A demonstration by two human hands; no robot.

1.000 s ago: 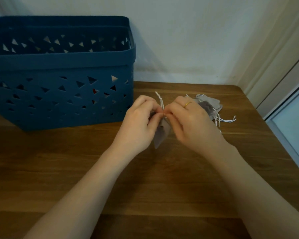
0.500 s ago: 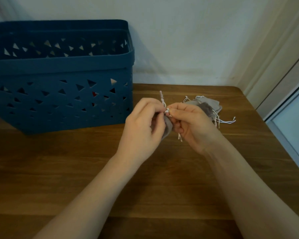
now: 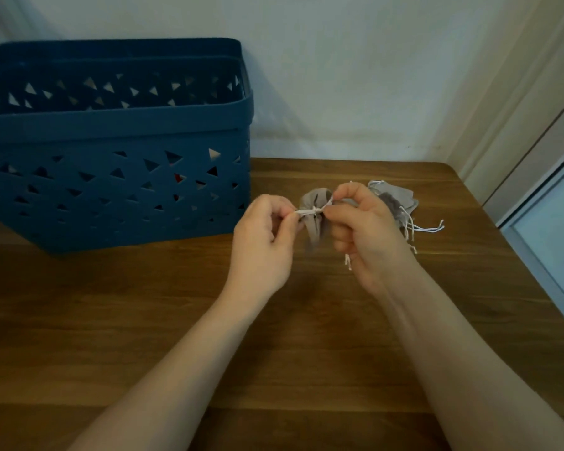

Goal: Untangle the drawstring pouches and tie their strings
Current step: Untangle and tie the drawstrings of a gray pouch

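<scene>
Between the two hands, above the desk (image 3: 176,320), just right of centre: one grey drawstring pouch (image 3: 313,219), small, soft cloth, neck gathered into pleats. Mouth flares upward in a ruffle; body hangs down below the cinch, so the long axis runs roughly vertical, mouth up, closed end toward the desk. White string (image 3: 313,209) crosses the gathered neck horizontally, drawn taut left to right, with a small knot or crossing at the middle.

Left hand (image 3: 264,242): fingers curled, thumb and forefinger pinching the left end of the string; hand held clear of the desk.

Right hand (image 3: 368,232): fingers curled, thumb and forefinger pinching the right end of the string close to the pouch. A loose white string end (image 3: 348,262) hangs below this hand.

Behind the right hand, lying on the desk: a small heap of further grey pouches (image 3: 394,196), lighter and darker cloth overlapping, exact count not clear. Their white strings (image 3: 427,228) trail out to the right and toward the viewer, knotted at the tips.

Left rear of the desk: blue plastic basket (image 3: 111,138), walls pierced with triangular openings, standing against the pale wall (image 3: 339,76), near the held pouch but apart from it
</scene>
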